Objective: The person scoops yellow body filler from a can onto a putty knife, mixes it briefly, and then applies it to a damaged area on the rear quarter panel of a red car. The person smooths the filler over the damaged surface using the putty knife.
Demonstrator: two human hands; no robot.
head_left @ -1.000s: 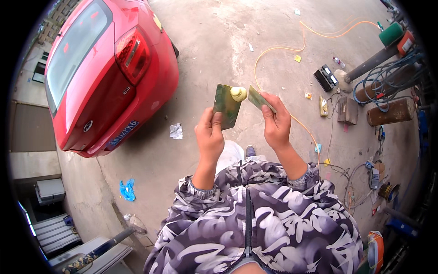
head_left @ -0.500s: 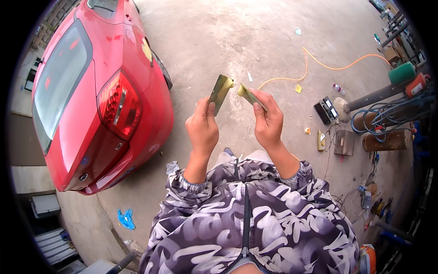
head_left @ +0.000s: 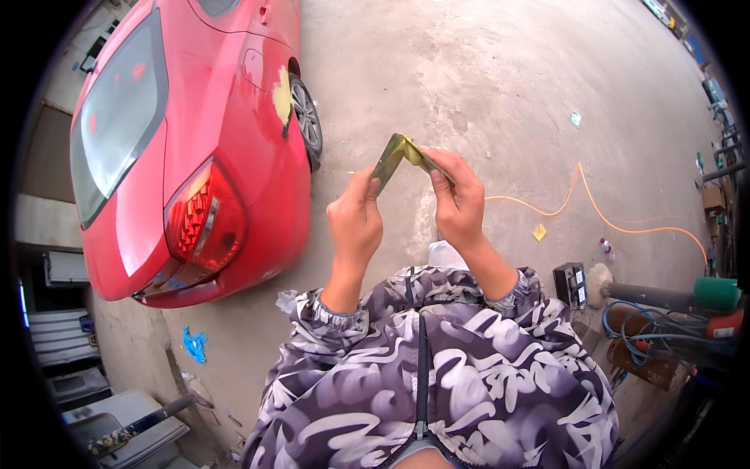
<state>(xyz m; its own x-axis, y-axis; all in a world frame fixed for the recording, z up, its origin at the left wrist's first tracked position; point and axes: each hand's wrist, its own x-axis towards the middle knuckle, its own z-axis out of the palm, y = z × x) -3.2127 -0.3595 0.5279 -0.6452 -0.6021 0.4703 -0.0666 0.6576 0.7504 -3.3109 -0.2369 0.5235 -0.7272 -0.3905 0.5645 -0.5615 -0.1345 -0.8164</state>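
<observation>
My left hand (head_left: 356, 223) is closed on a flat putty spreader (head_left: 386, 166), a dark thin blade smeared with yellow-green filler. A second putty spreader (head_left: 428, 162) is pinched between the thumb and fingers of my right hand (head_left: 459, 205). Both blades tilt inward and their tips meet in front of me, with a blob of yellow putty (head_left: 408, 148) where they touch. To the left stands a red car (head_left: 269, 195), its rear corner toward me. A pale yellow filler patch (head_left: 282, 95) covers part of its rear wheel arch.
An orange hose (head_left: 641, 231) curves over the concrete at right. Nearby are a black battery (head_left: 570, 284), a small bottle (head_left: 607, 248) and a post with a green roll (head_left: 716, 294). Crumpled blue plastic (head_left: 194, 344) lies behind the car at left.
The two spreaders have come together; their tips were apart before. My view has turned left, so the car's rear wheel and filler patch show more fully.
</observation>
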